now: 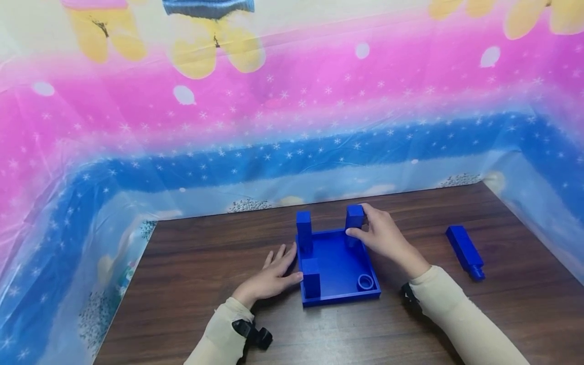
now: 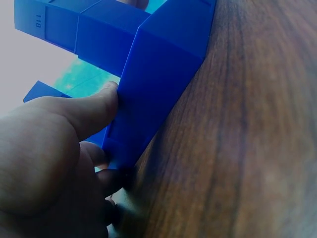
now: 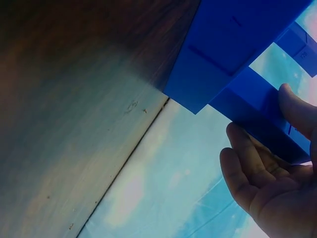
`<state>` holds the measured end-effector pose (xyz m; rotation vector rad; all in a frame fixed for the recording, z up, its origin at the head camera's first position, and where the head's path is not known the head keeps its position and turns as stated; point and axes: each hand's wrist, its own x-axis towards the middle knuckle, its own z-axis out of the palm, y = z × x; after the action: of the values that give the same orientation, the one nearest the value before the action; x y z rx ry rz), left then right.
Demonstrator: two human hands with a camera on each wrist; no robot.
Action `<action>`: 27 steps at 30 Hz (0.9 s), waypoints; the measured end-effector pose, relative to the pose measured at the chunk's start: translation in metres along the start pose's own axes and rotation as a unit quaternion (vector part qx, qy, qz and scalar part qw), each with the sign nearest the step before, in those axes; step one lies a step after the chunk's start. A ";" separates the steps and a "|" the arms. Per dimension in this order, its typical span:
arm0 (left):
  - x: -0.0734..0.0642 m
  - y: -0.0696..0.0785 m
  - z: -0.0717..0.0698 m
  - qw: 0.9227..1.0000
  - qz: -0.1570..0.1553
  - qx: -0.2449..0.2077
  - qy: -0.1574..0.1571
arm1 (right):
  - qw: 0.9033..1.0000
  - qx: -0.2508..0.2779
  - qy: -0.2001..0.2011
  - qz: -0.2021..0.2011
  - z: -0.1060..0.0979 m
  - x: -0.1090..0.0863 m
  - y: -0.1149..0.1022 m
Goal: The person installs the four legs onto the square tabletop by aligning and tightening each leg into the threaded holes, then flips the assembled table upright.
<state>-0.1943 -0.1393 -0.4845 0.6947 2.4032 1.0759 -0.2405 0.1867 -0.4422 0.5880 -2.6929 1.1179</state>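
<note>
A square blue tray-like base [image 1: 338,263] with low walls lies on the table. Blue square posts stand upright in it: one at the back left corner [image 1: 304,230], one at the front left [image 1: 312,280], one at the back right [image 1: 354,215]. A round socket [image 1: 365,282] shows at the front right corner. My right hand [image 1: 385,235] pinches the back right post between thumb and fingers, also seen in the right wrist view. Against the base's left wall rests my left hand [image 1: 270,280], its fingers extended and thumb touching the wall in the left wrist view.
To the right, a loose blue post [image 1: 465,251] lies on its side, its round peg toward the near edge. The dark wooden table [image 1: 201,263] meets a patterned pink and blue cloth [image 1: 283,167] at the back and sides.
</note>
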 end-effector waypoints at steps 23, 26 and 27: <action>-0.006 0.003 -0.003 0.998 -0.032 -0.036 0.027 | 0.996 -0.037 -0.069 -0.040 -0.020 0.002 -0.003; -0.005 0.000 -0.002 0.998 -0.027 -0.043 0.027 | 0.995 -0.050 -0.079 -0.031 -0.024 -0.001 -0.004; -0.005 -0.001 -0.001 0.998 -0.026 -0.044 0.026 | 0.995 -0.056 -0.081 -0.029 -0.026 -0.002 -0.004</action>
<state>-0.1910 -0.1434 -0.4833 0.5782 2.3876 1.1836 -0.2367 0.2033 -0.4223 0.7622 -2.8310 0.9351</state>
